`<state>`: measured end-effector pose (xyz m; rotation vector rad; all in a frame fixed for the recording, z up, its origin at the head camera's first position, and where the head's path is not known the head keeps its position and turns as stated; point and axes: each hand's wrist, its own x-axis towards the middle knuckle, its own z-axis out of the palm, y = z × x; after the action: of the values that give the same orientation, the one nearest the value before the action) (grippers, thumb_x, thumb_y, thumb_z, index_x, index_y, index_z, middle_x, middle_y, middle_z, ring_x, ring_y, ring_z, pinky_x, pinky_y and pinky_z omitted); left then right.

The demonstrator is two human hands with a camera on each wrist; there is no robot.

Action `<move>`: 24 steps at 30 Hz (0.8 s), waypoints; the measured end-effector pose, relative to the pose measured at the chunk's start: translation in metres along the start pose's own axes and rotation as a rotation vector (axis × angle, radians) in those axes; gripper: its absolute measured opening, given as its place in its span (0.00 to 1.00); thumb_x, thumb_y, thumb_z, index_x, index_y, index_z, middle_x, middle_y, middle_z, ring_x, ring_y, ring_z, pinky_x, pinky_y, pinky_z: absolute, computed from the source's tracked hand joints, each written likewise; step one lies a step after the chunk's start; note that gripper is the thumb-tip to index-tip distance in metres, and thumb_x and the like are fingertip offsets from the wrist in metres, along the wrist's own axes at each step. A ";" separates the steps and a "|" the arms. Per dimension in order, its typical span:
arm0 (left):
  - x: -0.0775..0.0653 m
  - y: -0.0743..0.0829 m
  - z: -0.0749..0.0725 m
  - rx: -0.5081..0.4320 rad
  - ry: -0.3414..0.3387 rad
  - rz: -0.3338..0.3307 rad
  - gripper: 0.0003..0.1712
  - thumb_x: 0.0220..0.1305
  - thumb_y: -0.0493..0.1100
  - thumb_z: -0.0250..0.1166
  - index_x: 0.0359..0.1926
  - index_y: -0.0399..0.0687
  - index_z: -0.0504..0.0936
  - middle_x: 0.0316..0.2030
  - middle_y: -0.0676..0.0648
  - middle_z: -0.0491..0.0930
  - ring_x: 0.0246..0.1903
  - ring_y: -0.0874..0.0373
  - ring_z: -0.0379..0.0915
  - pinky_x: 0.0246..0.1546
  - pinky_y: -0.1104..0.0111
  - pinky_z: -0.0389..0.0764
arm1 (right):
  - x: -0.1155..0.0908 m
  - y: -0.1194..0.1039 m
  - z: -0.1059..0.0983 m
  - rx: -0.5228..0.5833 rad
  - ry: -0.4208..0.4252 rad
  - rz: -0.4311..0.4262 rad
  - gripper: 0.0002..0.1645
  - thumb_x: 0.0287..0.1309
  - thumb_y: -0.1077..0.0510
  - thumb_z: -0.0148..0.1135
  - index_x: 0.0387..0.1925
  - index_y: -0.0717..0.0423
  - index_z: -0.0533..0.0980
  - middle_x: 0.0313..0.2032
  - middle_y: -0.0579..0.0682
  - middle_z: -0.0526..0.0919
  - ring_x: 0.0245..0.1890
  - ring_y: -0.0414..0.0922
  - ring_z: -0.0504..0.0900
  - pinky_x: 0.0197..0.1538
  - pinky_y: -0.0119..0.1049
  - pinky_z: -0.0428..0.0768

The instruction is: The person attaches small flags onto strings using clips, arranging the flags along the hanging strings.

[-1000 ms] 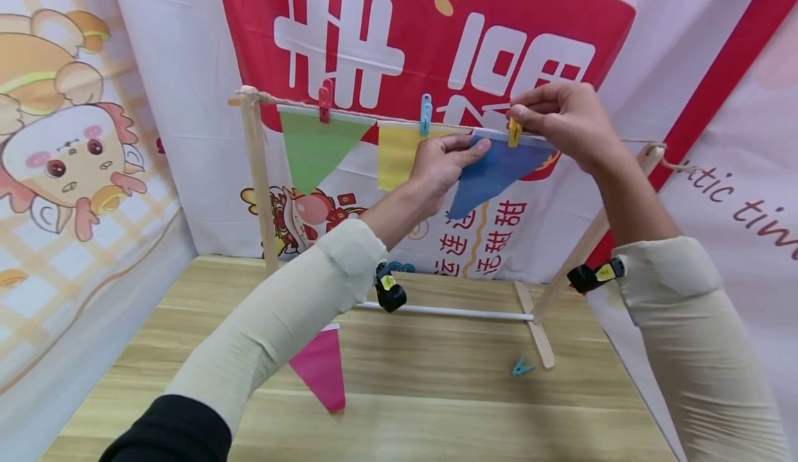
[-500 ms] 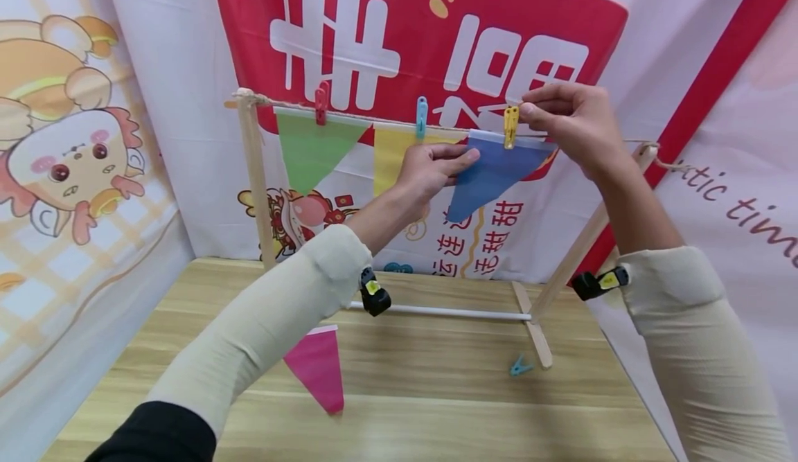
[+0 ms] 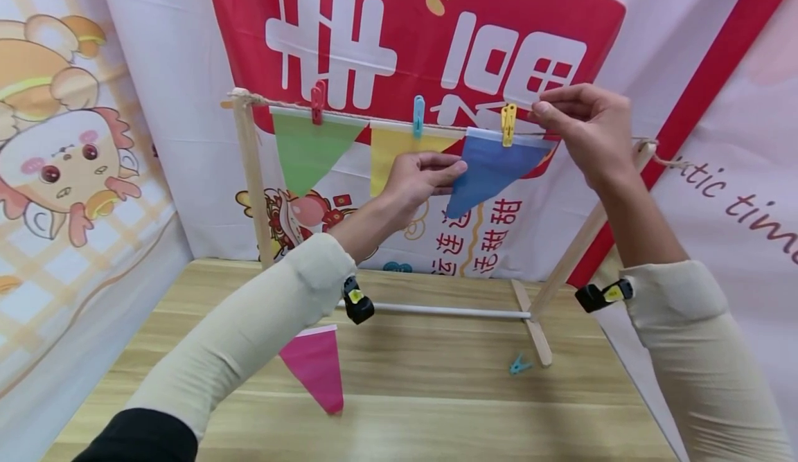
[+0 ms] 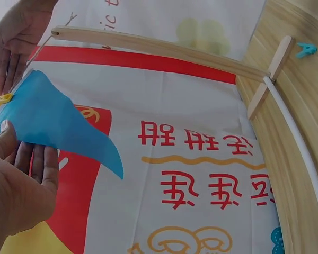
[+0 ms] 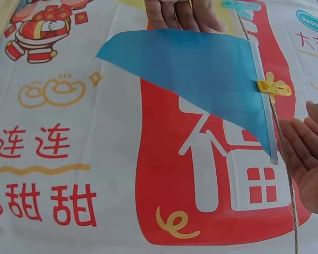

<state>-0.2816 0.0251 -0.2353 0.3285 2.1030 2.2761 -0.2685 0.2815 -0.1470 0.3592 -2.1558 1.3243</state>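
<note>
Left sleeve (image 3: 249,337) slants up and across; left hand (image 3: 416,176) at side edge of blue flag (image 3: 499,171), fingers loosely extended (whether they touch, cannot tell). Right hand (image 3: 592,126) raised just beside yellow clip (image 3: 508,125), fingers relaxed, thumb apart from clip. Blue flag hangs on string (image 5: 294,222), yellow clip on its white top edge. Left hand hides lower part of yellow flag (image 3: 389,149); green flag (image 3: 312,147) hangs farther left. On table (image 3: 436,379): pink flag (image 3: 319,365) partly behind left sleeve, small blue clip (image 3: 519,365) near wooden post (image 3: 570,251).
</note>
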 end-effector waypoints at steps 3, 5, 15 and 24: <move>-0.003 -0.002 -0.003 0.012 -0.013 0.004 0.20 0.76 0.47 0.76 0.64 0.50 0.91 0.60 0.45 0.92 0.56 0.48 0.93 0.66 0.56 0.91 | -0.003 0.001 0.000 -0.007 0.011 -0.012 0.27 0.69 0.42 0.80 0.63 0.48 0.90 0.58 0.45 0.94 0.57 0.38 0.92 0.66 0.35 0.89; -0.004 -0.004 -0.006 0.018 -0.020 0.006 0.20 0.77 0.47 0.75 0.65 0.51 0.91 0.60 0.45 0.92 0.55 0.49 0.93 0.65 0.56 0.91 | -0.006 0.002 0.001 -0.001 0.028 -0.024 0.26 0.70 0.43 0.80 0.63 0.48 0.90 0.59 0.46 0.94 0.58 0.39 0.92 0.66 0.35 0.89; -0.006 -0.016 -0.019 0.027 -0.019 0.004 0.16 0.77 0.47 0.76 0.60 0.49 0.92 0.55 0.45 0.94 0.55 0.47 0.94 0.64 0.58 0.92 | -0.020 0.003 0.009 0.083 0.146 -0.147 0.18 0.72 0.50 0.78 0.58 0.53 0.92 0.53 0.44 0.96 0.55 0.39 0.95 0.64 0.33 0.90; -0.008 -0.025 -0.028 0.028 -0.010 -0.009 0.17 0.76 0.47 0.76 0.60 0.48 0.92 0.55 0.44 0.93 0.51 0.52 0.94 0.66 0.55 0.91 | -0.033 0.013 0.013 0.078 0.160 -0.205 0.17 0.72 0.52 0.78 0.56 0.55 0.92 0.52 0.46 0.97 0.53 0.39 0.95 0.61 0.32 0.91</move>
<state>-0.2816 -0.0012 -0.2626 0.3303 2.1290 2.2377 -0.2530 0.2733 -0.1806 0.4756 -1.8861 1.2774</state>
